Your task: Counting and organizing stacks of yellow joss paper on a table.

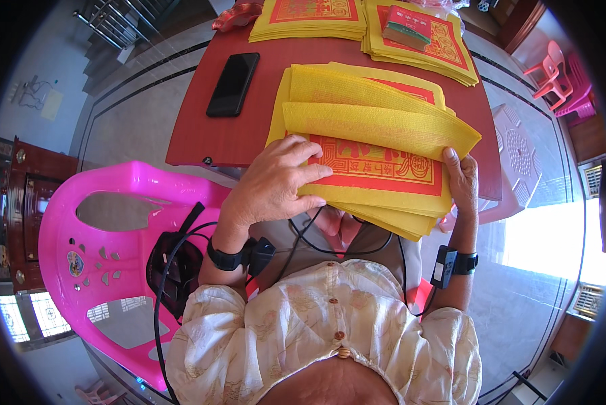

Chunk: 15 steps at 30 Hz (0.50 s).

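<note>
A stack of yellow joss paper [384, 192] with red and gold printed squares overhangs the near edge of the table. Several upper sheets [377, 121] are lifted and folded back, their plain yellow undersides showing. My left hand [279, 177] rests on the left side of the top printed sheet, fingers spread and thumb apart near the edge. At the right edge, my right hand [461, 177] grips the joss paper, its thumb pressed by the corner of the folded-back sheets. Its other fingers are partly hidden behind the stack.
The red table [202, 142] carries a black phone [233, 84], two more joss paper piles [309, 30], a red-green packet [408, 28] and a red dish [237, 16]. A pink chair [63, 223] holding a black bag [171, 266] stands left; a pale stool [518, 152], right. Cables [160, 324] hang near my arms.
</note>
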Motion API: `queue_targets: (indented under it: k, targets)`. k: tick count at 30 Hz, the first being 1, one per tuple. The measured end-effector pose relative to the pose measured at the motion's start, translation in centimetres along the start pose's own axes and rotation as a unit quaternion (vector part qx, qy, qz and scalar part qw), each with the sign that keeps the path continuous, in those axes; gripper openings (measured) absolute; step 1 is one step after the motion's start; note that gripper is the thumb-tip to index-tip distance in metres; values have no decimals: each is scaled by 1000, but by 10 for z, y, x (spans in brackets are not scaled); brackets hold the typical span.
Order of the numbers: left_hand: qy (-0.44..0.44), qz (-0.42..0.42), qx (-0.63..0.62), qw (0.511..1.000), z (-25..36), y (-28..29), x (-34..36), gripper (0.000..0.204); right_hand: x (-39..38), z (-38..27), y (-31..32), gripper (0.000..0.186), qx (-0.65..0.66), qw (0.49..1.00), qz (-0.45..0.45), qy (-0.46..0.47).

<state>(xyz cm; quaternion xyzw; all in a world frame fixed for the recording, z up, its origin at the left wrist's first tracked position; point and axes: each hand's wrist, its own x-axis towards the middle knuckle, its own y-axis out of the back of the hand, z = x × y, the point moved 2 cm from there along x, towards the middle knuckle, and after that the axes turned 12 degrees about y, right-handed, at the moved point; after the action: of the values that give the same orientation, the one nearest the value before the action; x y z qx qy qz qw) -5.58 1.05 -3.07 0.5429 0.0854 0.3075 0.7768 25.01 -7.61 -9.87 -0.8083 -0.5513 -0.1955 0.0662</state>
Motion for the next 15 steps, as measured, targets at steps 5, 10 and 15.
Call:
queue_targets:
  k: [5,10,15]
  targets:
    - [-1,-5,11,1000,0,-1,-1,40,0,-1,0,37,0,1000,2,4]
    - [-4,-7,19,1000,1,0,0,40,0,2,0,36,9,1000,3,9]
    - [-6,-5,24,1000,1,-1,-1,42,0,-1,-1,36,13,1000,0,7]
